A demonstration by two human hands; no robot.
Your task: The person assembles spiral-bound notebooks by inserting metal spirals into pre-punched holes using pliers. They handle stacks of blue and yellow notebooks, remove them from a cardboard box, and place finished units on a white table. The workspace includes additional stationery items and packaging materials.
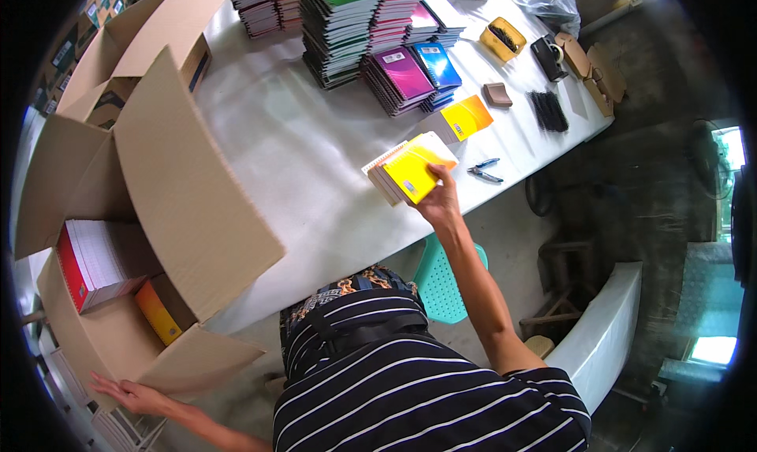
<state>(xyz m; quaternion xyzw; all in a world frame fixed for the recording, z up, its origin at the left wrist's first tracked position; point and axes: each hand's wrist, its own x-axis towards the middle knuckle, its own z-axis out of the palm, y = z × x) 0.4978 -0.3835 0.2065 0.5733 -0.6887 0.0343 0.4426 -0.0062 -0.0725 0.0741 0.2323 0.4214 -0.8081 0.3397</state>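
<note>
My right hand point(438, 201) grips a stack of spiral notebooks point(414, 168) with a yellow cover on top, thumb over the cover, above the near part of the table. Just beyond it lies an orange-yellow notebook point(467, 119). At lower left, my left hand point(132, 395) has its fingers stretched out against the near outer side of an open cardboard box point(197, 184). Inside that box stand a bundle of notebooks with a red cover point(72, 267) and a lower bundle with a yellow cover point(158, 314).
Tall notebook stacks point(339, 34) fill the table's far side, with purple notebooks point(402, 73) and blue ones point(436, 67) in front. Pliers point(485, 170), black spiral coils point(546, 111), a tape dispenser point(550, 57) and a yellow bin point(502, 39) lie right. A turquoise stool point(441, 286) stands below.
</note>
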